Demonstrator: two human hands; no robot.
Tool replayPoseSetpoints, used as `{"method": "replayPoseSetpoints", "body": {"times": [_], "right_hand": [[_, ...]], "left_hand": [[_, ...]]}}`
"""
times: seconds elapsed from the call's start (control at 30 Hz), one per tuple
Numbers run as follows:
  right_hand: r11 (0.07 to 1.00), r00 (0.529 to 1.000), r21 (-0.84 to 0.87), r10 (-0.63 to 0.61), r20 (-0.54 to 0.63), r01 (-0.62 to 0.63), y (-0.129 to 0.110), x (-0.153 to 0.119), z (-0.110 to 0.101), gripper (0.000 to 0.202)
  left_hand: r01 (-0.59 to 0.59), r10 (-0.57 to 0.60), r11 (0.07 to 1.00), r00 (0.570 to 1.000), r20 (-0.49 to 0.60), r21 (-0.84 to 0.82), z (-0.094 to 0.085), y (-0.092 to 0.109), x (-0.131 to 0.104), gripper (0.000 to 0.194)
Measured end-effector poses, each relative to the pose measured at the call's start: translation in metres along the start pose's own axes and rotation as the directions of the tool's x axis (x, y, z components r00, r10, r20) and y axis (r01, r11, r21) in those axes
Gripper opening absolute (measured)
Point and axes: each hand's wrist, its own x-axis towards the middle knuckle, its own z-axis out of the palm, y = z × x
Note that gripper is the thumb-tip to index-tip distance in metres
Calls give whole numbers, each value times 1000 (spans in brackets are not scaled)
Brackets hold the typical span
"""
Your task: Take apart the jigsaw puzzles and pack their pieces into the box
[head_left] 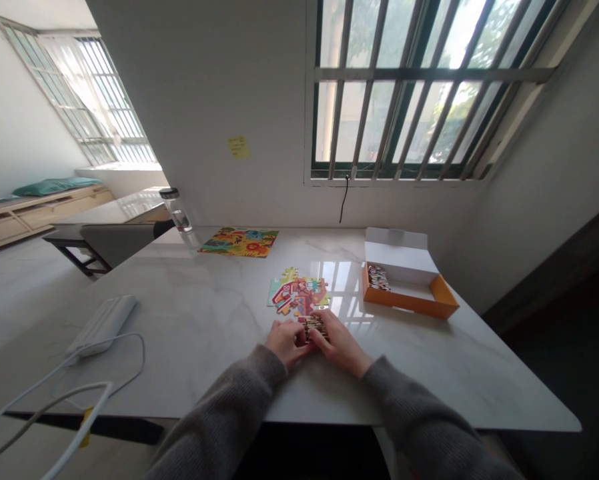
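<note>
Between my two hands is a stack of jigsaw puzzle pieces (313, 327), seen mostly edge-on, close to the table's front. My left hand (288, 341) is curled round the stack's left side. From the right, my right hand (338, 343) closes on the same stack, its thumb across the near side. Just beyond my fingers lie loosely grouped colourful puzzle pieces (299, 291), some overlapping, with pink, red and green print. The lower part of the stack is hidden by my hands.
An open orange box (410, 307) with more pieces in its left end stands on the right. A colourful animal picture sheet (242, 242) lies at the back. A clear bottle (178, 212) stands at the far left corner. A white power strip (103, 325) with cables lies left.
</note>
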Motion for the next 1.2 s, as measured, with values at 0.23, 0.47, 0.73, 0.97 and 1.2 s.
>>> {"method": "replayPoseSetpoints", "body": {"times": [0.23, 0.47, 0.73, 0.97, 1.2], "right_hand": [[987, 1000, -160, -27, 5, 28, 10, 4, 2, 42], [979, 997, -192, -68, 35, 73, 10, 1, -1, 53], [977, 995, -195, -76, 72, 89, 11, -1, -2, 68], [981, 993, -172, -77, 86, 91, 9, 0, -4, 64], [989, 995, -131, -63, 78, 73, 9, -1, -8, 58]], "left_hand": [[-10, 15, 1000, 981, -195, 27, -27, -14, 3, 19], [179, -67, 883, 963, -262, 434, -32, -41, 24, 47], [161, -117, 972, 964, -238, 172, -26, -47, 29, 53], [-2, -102, 917, 966, -240, -399, -25, -47, 22, 39], [46, 47, 535, 995, 84, -843, -38, -16, -14, 52]]}}
